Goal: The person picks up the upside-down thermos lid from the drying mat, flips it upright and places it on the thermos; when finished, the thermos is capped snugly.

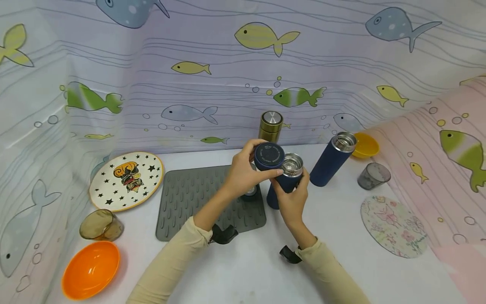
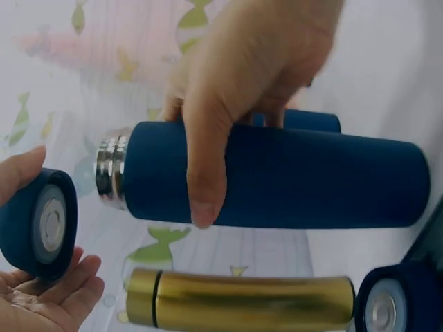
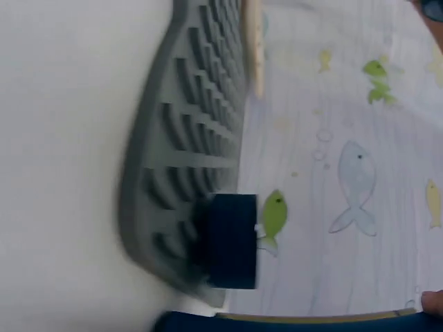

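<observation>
My left hand (image 1: 243, 171) holds a dark blue bottle lid (image 1: 269, 155) between thumb and fingers, its printed top facing up in the head view. Right beside the lid is the steel mouth (image 1: 292, 164) of a blue thermos bottle (image 2: 304, 176). Wrapped around that bottle's upper body is my right hand (image 1: 294, 198), its thumb across the near side in the left wrist view. The left wrist view shows a gap between the lid's inner face and the bare steel neck. A second dark blue lid (image 3: 232, 242) sits on the grey mat (image 1: 197, 202), partly hidden by my left wrist.
Another lidless blue bottle (image 1: 330, 162) stands to the right, near a yellow bowl (image 1: 367, 145), a grey glass (image 1: 373, 176) and a floral round mat (image 1: 392, 228). A gold flask (image 1: 271, 126) stands behind. At left are a star-patterned plate (image 1: 110, 181), an amber glass (image 1: 101, 226) and an orange bowl (image 1: 91, 270).
</observation>
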Motion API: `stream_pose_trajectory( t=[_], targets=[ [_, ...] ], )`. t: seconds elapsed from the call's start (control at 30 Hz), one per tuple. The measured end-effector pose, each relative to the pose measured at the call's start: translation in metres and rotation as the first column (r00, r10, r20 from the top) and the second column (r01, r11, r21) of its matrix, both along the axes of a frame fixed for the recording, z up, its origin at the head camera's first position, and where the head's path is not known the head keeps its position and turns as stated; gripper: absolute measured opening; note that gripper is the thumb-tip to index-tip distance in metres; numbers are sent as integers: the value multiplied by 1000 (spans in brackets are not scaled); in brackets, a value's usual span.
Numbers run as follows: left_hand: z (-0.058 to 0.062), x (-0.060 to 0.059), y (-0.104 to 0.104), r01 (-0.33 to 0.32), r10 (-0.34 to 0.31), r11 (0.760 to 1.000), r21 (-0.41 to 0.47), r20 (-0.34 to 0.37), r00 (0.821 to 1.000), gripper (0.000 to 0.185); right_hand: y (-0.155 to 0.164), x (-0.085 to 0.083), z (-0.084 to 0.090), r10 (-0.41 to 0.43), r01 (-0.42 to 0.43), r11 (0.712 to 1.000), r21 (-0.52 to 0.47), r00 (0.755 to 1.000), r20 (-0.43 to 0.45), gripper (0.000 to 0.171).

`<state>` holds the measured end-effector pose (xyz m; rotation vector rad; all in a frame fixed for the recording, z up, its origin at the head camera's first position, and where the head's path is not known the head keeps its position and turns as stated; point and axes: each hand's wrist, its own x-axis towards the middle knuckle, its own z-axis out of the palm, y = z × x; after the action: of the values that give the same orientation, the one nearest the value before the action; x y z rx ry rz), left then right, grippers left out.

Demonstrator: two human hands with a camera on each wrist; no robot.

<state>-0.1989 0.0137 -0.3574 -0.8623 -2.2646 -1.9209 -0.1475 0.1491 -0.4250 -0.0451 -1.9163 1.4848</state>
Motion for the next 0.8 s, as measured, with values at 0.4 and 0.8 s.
stream_pose_trajectory(
  t=[0.4, 0.8],
  targets=[
    [-7, -5, 38, 74, -73, 997, -31, 30, 997, 73, 2, 1, -12, 1, 1, 999, 50, 999, -44, 70],
    [-23, -8, 50, 28, -31, 993, -119, -22, 999, 74, 3, 2, -11, -22, 29, 993, 111, 998, -66, 65]
  ],
)
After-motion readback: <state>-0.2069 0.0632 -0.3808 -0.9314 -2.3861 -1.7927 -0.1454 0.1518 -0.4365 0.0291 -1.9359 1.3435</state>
